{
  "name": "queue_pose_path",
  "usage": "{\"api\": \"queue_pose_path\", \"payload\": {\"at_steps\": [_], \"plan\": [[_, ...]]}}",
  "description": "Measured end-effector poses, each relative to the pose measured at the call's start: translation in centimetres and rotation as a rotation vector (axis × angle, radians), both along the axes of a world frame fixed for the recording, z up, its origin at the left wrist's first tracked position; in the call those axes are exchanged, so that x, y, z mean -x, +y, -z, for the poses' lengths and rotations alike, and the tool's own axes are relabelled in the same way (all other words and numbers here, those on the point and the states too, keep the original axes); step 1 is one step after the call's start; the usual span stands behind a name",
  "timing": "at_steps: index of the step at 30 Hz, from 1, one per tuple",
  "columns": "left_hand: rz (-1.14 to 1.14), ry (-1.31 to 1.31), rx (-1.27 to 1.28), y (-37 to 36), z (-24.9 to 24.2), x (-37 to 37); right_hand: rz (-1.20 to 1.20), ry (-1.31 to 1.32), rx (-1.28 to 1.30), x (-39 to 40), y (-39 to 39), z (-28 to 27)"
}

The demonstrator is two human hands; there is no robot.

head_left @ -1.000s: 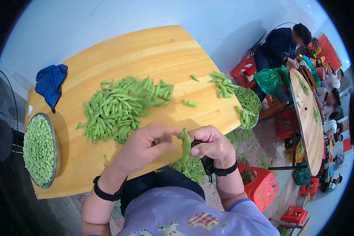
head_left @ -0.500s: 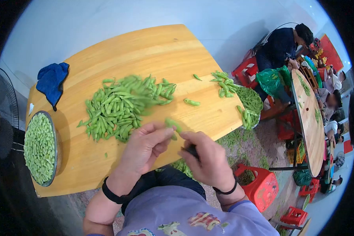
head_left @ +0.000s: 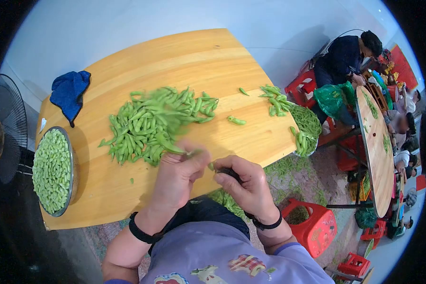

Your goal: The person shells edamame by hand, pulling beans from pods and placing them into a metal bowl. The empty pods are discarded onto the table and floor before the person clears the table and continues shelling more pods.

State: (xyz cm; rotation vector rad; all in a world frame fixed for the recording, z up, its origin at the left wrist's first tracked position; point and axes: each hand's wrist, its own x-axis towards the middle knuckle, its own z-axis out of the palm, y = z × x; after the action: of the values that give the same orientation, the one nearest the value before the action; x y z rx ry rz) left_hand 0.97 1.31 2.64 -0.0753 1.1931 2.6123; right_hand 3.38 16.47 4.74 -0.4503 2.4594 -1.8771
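Observation:
Close together over the near edge of the wooden table are my two hands. My left hand pinches a green pod, which points up and left over the pod pile. My right hand is closed around a small dark tool, partly hidden by the fingers, with a bit of green at its tip. A large pile of green pods lies just beyond my left hand. At the far left stands a metal bowl full of shelled beans.
A blue cloth lies at the table's left, beside a fan. Loose pods and a heaped container of trimmings are at the right. Beyond are a red stool, a round table and several people, one in dark clothes.
The pod in my left hand now points up-left, away from my right hand. The table and surroundings have shifted slightly right in view.

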Motion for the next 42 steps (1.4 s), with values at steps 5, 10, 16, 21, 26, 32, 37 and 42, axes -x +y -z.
{"api": "queue_pose_path", "payload": {"at_steps": [5,10,16,21,26,32,37,42], "plan": [[-0.121,0.252,0.627,-0.1,-0.7,-0.5,-0.055,0.115,-0.065,0.5,-0.3,0.3],[-0.209,0.423,0.57,0.6,2.5,0.0,0.08,-0.186,0.042,-0.6,-1.4,-0.1],[-0.138,0.301,0.383,-0.8,0.7,-1.2,-0.042,-0.054,-0.229,-0.7,-1.4,-1.0],[0.136,0.239,0.166,-1.7,1.0,-0.9,-0.108,-0.262,0.0,-0.4,-0.3,-0.8],[0.199,0.158,0.095,-1.3,2.6,-0.6,-0.074,-0.394,0.227,0.5,-0.4,-0.5],[0.187,0.098,0.455,-0.1,-1.2,-1.1,0.013,0.024,-0.141,-0.4,0.9,-1.4],[0.33,0.112,0.392,-0.5,-1.4,-0.9,0.004,0.07,-0.181,-0.8,0.8,-2.5],[0.409,0.121,0.258,-0.4,-1.0,-0.6,-0.038,-0.45,0.352,-0.2,2.1,-1.6]]}}
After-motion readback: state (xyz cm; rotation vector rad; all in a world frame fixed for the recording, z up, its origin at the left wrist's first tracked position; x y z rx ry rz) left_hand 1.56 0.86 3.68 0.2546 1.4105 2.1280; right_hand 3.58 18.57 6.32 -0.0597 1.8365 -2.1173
